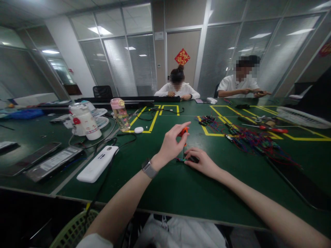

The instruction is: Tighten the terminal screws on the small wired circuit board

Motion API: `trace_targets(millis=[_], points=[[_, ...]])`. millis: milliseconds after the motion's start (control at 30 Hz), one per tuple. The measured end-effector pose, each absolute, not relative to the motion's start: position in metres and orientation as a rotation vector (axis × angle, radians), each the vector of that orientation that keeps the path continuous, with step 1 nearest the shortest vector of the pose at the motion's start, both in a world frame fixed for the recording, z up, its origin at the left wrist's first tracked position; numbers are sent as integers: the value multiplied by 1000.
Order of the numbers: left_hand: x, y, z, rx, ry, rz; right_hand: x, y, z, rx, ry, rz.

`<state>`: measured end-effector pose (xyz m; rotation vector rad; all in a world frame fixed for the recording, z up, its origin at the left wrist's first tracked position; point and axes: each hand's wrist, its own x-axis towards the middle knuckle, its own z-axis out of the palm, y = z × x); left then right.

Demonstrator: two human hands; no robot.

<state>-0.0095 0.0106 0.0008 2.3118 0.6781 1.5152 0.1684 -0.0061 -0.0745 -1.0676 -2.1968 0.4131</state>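
In the middle of the green table, my left hand [172,143] is closed around the orange handle of a screwdriver [184,130]. The screwdriver stands nearly upright, its thin shaft pointing down at a small circuit board [180,159] on the tabletop. My right hand [203,162] lies low beside it, thumb and fingertips closed at the board's right end. Something dark shows under the right fingers, too small to name. The exact contact of the screwdriver's tip with the board cannot be made out.
A heap of wired circuit boards [253,139] lies to the right, near red-handled pliers [274,128]. Left stand a pink-lidded bottle [120,115], a white bottle [88,122] and a white power bank [98,164] with cables. Two people sit across the table [155,186].
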Motion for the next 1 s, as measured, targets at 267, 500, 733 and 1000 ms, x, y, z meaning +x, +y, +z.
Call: trace_targets(millis=[267,500,733,1000], points=[[-12,14,-1,2374,784,1613,168,-7,-73,-1073,-2199,420],[-12,15,-2,2400,829,1601,169,-6,-74,-1072,-2204,411],[-12,10,0,2421,787,1591,169,-6,-74,-1058,-2205,417],[-8,8,-1,2426,804,1645,168,-7,-74,-1074,-2203,408]])
